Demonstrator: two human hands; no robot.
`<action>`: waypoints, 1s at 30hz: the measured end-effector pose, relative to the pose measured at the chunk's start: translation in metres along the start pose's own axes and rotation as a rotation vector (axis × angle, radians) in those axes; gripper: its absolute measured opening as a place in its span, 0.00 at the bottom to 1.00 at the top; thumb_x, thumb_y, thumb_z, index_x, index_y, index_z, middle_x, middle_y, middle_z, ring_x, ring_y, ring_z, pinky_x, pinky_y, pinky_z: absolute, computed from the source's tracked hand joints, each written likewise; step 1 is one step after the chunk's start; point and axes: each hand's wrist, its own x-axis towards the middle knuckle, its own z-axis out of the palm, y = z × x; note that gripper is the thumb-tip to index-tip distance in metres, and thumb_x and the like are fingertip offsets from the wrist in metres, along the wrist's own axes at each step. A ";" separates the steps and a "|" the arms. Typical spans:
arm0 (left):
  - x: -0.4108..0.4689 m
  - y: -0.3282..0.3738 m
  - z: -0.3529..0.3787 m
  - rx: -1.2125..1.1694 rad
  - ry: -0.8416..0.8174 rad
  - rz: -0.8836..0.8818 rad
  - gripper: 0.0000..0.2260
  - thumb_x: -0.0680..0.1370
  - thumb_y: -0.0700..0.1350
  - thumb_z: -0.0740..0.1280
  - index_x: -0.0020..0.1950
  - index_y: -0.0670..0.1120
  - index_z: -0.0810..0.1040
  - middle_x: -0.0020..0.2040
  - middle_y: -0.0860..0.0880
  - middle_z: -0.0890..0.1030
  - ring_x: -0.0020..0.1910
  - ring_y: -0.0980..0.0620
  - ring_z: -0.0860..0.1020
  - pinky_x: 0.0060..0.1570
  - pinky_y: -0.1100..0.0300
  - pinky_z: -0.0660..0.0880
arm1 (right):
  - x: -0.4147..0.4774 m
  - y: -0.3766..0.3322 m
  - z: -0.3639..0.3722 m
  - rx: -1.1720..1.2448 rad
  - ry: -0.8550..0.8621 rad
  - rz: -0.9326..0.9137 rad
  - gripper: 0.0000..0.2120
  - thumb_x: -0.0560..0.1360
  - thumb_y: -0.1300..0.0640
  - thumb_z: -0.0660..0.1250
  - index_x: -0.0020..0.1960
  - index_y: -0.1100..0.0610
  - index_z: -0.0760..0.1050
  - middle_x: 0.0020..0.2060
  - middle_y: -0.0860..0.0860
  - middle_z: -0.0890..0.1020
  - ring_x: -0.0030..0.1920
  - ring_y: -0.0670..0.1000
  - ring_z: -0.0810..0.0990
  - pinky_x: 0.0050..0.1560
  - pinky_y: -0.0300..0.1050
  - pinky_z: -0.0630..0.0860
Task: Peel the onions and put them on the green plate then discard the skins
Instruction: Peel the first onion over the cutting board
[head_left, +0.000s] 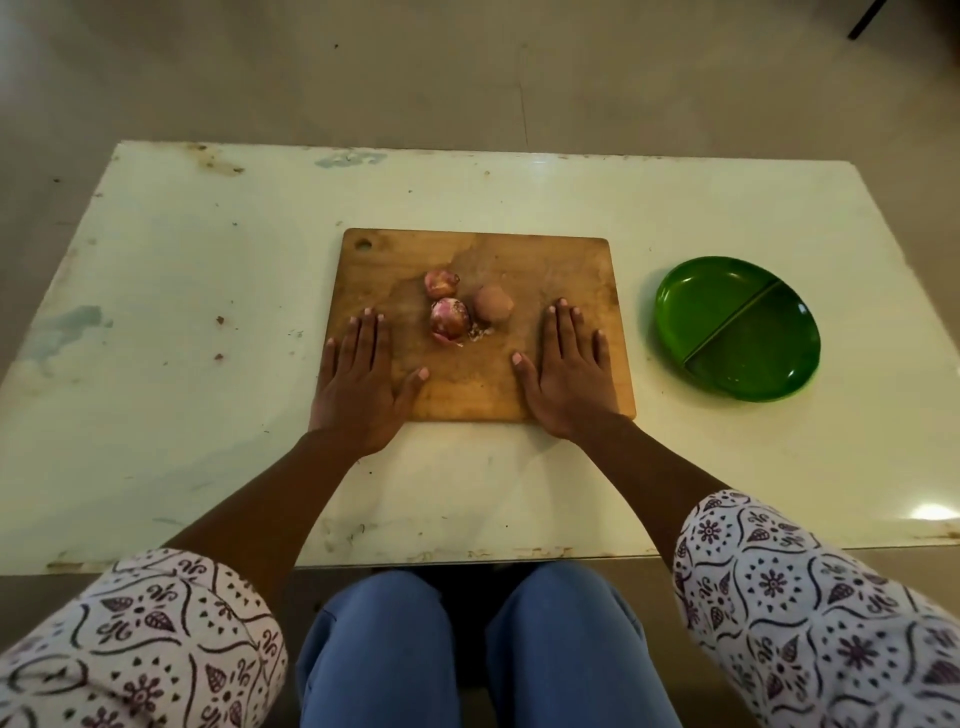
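head view: the left hand (358, 379) and right hand (569, 379) lie palm down on the near part of the wooden cutting board (467, 384), fingers straight and spread, so each grip is wide and holds nothing. between them, touching neither hand, three onions sit in a tight cluster: a far onion (441, 283), a near onion (449, 318) with reddish skin, and a duller brownish onion (492, 305) just beside it on the right. a few loose skin flakes (475, 332) lie at the foot of the near one. the green plate (717, 306), split into two compartments and bare, stands on the table (208, 260) well apart from the board, to the right. none looks peeled, so the task seems barely begun. the likely trouble: the onions are round and crowded, so lifting one may set the others rolling off the board. dry skin is light and may scatter over the table. a slick peeled onion could slip on the carry to the plate. no brand, label or writing is readable anywhere.
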 end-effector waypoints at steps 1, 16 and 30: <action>-0.001 0.000 0.000 0.000 0.011 0.001 0.41 0.73 0.68 0.37 0.78 0.41 0.45 0.78 0.43 0.47 0.77 0.46 0.45 0.73 0.51 0.40 | 0.000 0.000 0.000 -0.002 0.002 -0.002 0.34 0.81 0.39 0.42 0.78 0.58 0.35 0.78 0.53 0.39 0.77 0.52 0.36 0.74 0.50 0.32; -0.038 0.004 0.006 -0.016 0.002 -0.041 0.42 0.72 0.68 0.36 0.77 0.42 0.43 0.78 0.43 0.46 0.77 0.45 0.44 0.72 0.51 0.38 | -0.029 0.000 0.008 0.024 -0.009 -0.039 0.34 0.81 0.39 0.42 0.78 0.57 0.35 0.78 0.53 0.38 0.77 0.51 0.35 0.74 0.50 0.32; -0.053 0.006 0.002 -0.022 -0.006 -0.046 0.41 0.71 0.68 0.35 0.77 0.42 0.40 0.78 0.44 0.44 0.77 0.47 0.41 0.71 0.53 0.35 | -0.038 -0.002 0.010 -0.027 0.011 -0.046 0.38 0.75 0.36 0.34 0.78 0.58 0.36 0.78 0.54 0.38 0.77 0.52 0.36 0.73 0.50 0.32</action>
